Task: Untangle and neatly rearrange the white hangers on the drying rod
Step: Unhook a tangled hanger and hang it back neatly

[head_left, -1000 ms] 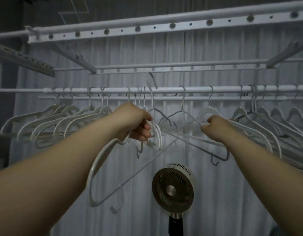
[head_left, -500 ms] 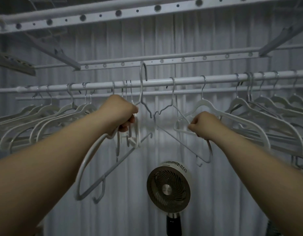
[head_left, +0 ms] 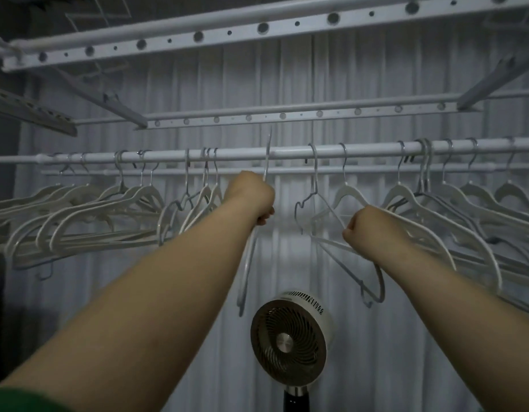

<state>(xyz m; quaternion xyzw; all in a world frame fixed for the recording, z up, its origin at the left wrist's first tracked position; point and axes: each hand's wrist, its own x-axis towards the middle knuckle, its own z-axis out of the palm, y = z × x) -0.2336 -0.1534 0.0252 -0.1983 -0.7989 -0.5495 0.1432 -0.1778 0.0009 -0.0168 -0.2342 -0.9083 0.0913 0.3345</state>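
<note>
A white drying rod (head_left: 287, 151) runs across the view with white hangers bunched at the left (head_left: 87, 209) and right (head_left: 453, 200). My left hand (head_left: 253, 194) is shut on a white hanger (head_left: 247, 272) turned edge-on; its hook (head_left: 268, 153) stands above the rod, off it. My right hand (head_left: 366, 230) is shut on the arm of another white hanger (head_left: 348, 193) whose hook is over the rod. A thin wire hanger (head_left: 312, 197) hangs between my hands.
A round fan (head_left: 288, 343) on a stand sits below, between my arms. Perforated rack bars (head_left: 257, 28) run overhead, with a second bar (head_left: 287, 114) behind. A thinner rod (head_left: 376, 169) and a pale curtain lie behind the hangers.
My left hand has pulled its hanger free of the wire hanger and turned it edge-on, hook raised higher. The right hand holds its hanger lower and further right. The view tilted.
</note>
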